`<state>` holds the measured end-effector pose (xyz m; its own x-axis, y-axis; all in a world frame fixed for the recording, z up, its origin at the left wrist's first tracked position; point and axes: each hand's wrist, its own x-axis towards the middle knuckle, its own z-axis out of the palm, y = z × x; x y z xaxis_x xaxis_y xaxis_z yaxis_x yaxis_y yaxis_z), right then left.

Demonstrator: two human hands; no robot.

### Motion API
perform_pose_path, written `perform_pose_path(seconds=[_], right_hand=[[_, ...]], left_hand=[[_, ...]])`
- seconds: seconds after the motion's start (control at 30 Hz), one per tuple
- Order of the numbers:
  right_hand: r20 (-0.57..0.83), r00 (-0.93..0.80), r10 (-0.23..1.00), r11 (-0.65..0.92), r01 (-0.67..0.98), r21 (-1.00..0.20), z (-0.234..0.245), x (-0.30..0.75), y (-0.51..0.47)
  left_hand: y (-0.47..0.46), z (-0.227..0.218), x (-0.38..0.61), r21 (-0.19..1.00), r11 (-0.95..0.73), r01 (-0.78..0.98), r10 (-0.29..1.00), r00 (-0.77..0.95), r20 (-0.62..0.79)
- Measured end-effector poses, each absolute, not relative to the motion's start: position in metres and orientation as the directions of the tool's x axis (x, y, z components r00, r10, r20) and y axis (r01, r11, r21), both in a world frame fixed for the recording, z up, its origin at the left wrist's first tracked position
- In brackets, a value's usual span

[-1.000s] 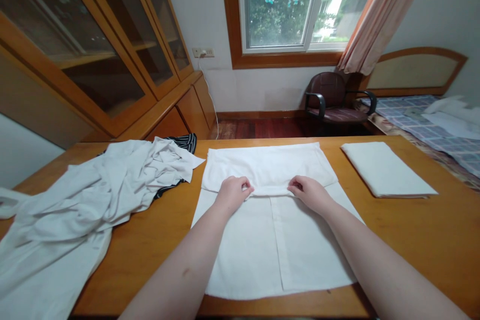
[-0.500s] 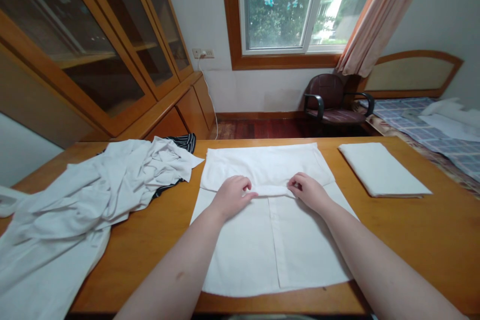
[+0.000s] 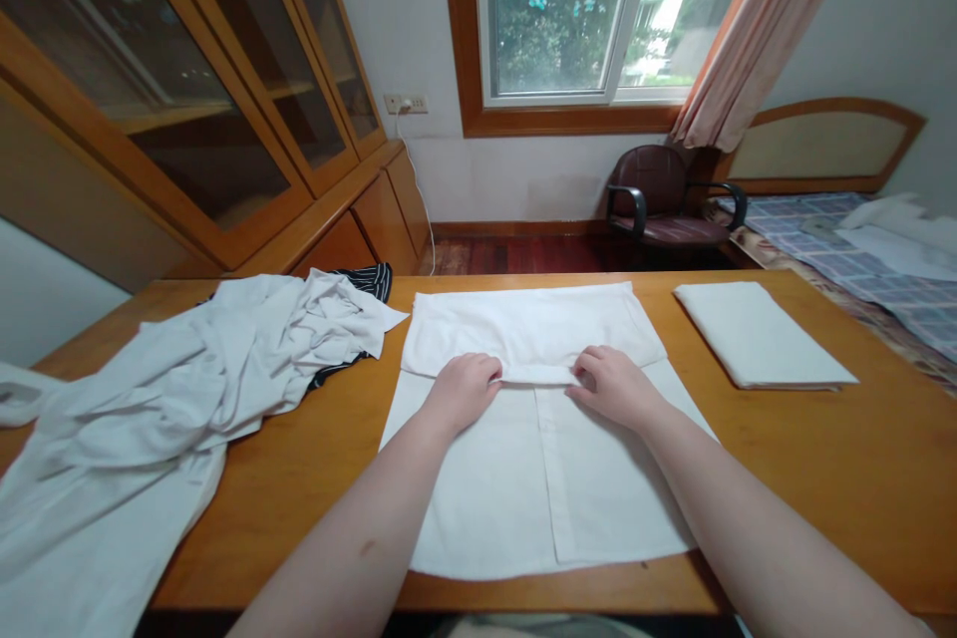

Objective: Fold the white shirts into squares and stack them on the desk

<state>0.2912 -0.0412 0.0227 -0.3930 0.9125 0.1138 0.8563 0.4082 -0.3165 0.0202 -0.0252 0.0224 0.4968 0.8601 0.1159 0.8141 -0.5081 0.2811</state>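
A white garment [image 3: 538, 459] lies flat on the wooden table [image 3: 822, 478] in front of me, its far part folded back toward me. My left hand [image 3: 460, 391] and my right hand [image 3: 613, 385] rest side by side on the folded edge near the middle. Both hands have their fingers curled and pinch that edge of cloth.
A heap of crumpled white clothes [image 3: 150, 419] with a striped dark piece [image 3: 366, 281] covers the table's left side. A neatly folded white cloth [image 3: 759, 334] lies at the right. Beyond the table stand a dark armchair [image 3: 665, 204], a bed [image 3: 874, 259] and glass-fronted cabinets [image 3: 186, 90].
Both hands stay on the folded edge; they have shifted slightly and the grip has tightened. The view has dipped a little.
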Motion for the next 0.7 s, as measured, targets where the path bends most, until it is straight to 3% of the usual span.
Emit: perform_pose_path(seconds=[0.17, 0.43, 0.57, 0.7], right_hand=[[0.137, -0.438, 0.889, 0.458, 0.836, -0.303, 0.021, 0.291, -0.037], [0.124, -0.519, 0.846, 0.532, 0.803, -0.268, 0.016, 0.302, -0.031], [0.112, -0.535, 0.837, 0.539, 0.773, -0.334, 0.021, 0.304, -0.035], [0.064, -0.475, 0.878, 0.441, 0.747, -0.497, 0.028, 0.308, -0.040]], left_hand=[[-0.025, 0.026, 0.020, 0.268, -0.432, 0.861, 0.901, 0.427, 0.080], [-0.025, 0.029, 0.018, 0.239, -0.475, 0.847, 0.877, 0.478, 0.047], [-0.026, 0.034, 0.013, 0.291, -0.522, 0.802, 0.846, 0.531, 0.052], [-0.027, 0.038, 0.008, 0.306, -0.575, 0.759, 0.810, 0.582, 0.076]])
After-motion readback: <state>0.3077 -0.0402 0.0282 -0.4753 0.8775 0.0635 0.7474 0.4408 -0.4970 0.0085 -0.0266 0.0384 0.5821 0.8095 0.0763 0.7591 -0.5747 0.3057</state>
